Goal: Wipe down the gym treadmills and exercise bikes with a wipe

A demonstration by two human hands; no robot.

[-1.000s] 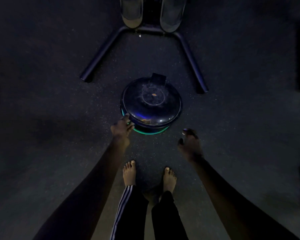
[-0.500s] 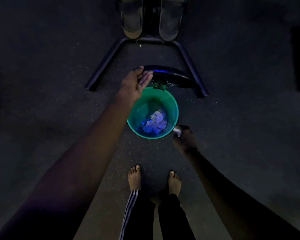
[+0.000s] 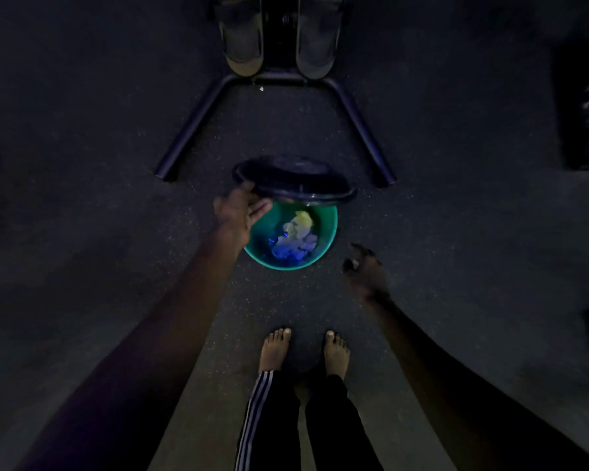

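Observation:
A green bin (image 3: 331, 232) stands on the dark floor in front of my bare feet. Its dark round lid (image 3: 296, 180) is tilted up over the far rim. My left hand (image 3: 238, 215) grips the lid's left edge, thumb on top and fingers underneath. Inside the bin lie crumpled wipes (image 3: 295, 239), a pale yellowish one on top of bluish ones. My right hand (image 3: 364, 270) hovers just right of the bin with fingers loosely curled, and I see nothing held in it.
Beyond the bin is an exercise machine's splayed tubular base (image 3: 198, 127) with two footplates (image 3: 242, 39) above it. A dark block of equipment (image 3: 578, 107) sits at the right edge. The floor is speckled rubber matting.
The lid was closed, then swung fully up by my left hand, and now sits lower over the rim. The white bit at my right fingertips is gone; a pale wad tops the bin's contents.

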